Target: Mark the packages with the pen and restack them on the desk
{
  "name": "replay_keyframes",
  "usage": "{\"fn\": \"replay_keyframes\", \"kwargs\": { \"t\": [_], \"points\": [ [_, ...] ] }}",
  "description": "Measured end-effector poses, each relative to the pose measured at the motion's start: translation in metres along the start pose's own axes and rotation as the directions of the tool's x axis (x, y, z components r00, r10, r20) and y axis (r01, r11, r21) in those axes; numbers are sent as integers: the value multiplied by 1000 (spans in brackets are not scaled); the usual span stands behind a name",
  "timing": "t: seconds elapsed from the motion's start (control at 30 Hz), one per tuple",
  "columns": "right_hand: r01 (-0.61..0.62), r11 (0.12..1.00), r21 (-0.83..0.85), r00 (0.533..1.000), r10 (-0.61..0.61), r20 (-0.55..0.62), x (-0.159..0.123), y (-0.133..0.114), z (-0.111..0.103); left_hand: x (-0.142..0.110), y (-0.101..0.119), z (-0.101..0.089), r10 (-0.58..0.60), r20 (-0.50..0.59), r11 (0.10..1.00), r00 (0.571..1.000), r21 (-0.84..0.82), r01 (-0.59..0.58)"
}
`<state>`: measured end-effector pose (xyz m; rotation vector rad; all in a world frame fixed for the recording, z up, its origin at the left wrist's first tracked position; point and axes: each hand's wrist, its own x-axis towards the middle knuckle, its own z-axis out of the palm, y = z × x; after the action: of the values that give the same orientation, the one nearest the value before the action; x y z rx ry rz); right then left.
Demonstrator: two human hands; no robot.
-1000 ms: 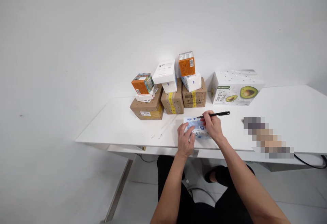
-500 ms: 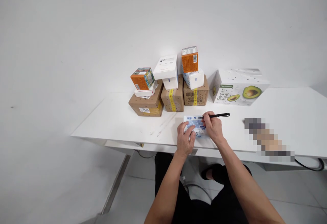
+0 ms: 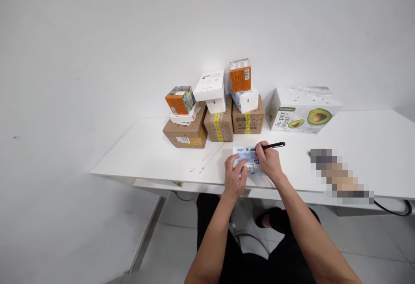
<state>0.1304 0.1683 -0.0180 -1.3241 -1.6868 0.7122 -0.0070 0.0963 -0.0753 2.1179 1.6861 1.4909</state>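
A flat white-and-blue packet (image 3: 245, 158) with printing and a barcode lies on the white table near its front edge. My left hand (image 3: 235, 175) grips its left side, the fingers bent at the edge and the thumb across the printed face. In my right hand (image 3: 268, 159), closed in a writing grip, is a black pen (image 3: 274, 145). The pen's tip end is over the upper part of the packet, and its clip end points right. Whether the tip touches the surface is hidden by my fingers.
Behind my hands stand several brown cartons (image 3: 218, 126). Orange boxes (image 3: 240, 76) and a white box (image 3: 210, 84) are stacked above them. An avocado-printed carton (image 3: 303, 113) stands at the right. A blurred-out object (image 3: 340, 176) with a cable lies on the white table (image 3: 139, 156).
My right hand and the pen have shifted slightly left over the packet. My left hand and the packet stay in place.
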Motion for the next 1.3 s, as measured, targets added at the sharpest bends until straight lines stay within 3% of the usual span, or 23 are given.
{"fn": "replay_keyframes", "kwargs": {
  "t": [0.13,0.23,0.33,0.4,0.47,0.5,0.57,0.67,0.77,0.9,0.97,1.07,1.1,1.17,1.3],
  "points": [
    [-47,992,119,997,54,-62,-2,-3,1,-1,-1,1,3,-3,1000,1000,-4,-3],
    [-63,947,316,973,129,-193,-6,-4,-1,-1,-2,1,5,-5,1000,1000,-5,-5],
    [7,892,451,924,166,-344,-9,6,-10,-2,-3,1,-8,-7,1000,1000,-6,8],
    [59,925,376,889,122,-440,-11,22,-20,-3,-4,2,-15,-7,1000,1000,-7,15],
    [79,987,137,892,-9,-451,-11,44,-32,-4,-4,2,-19,-3,1000,1000,-11,19],
    [88,996,-31,915,-93,-392,-11,56,-37,-4,-4,2,-19,0,1000,1000,-17,19],
    [105,927,-360,967,-179,-179,-10,75,-44,-4,-5,2,-14,-7,999,1000,-36,14],
    [121,764,-634,992,-123,40,-8,91,-45,-5,-6,4,2,-48,998,999,-60,-5],
    [132,710,-691,991,-102,84,-7,94,-43,-4,-9,5,18,-80,997,997,-69,-23],
    [48,712,-701,990,-128,-62,-17,99,-61,-4,-10,7,26,-91,997,995,-65,-32],
    [-85,700,-709,975,-88,-204,-27,107,-84,-4,-9,7,21,-98,998,995,-60,-27],
    [-410,643,-647,900,171,-401,-42,123,-127,-4,-7,7,14,-109,998,994,-52,-20],
    [-484,618,-620,870,262,-417,-45,127,-140,-4,-6,7,11,-113,999,994,-48,-16],
    [-501,621,-603,866,356,-352,-50,131,-158,-3,-5,7,-5,-112,999,994,-42,0],
    [-453,637,-623,890,358,-282,-54,121,-164,-4,-4,7,-24,-107,999,994,-33,20]
  ]
}}
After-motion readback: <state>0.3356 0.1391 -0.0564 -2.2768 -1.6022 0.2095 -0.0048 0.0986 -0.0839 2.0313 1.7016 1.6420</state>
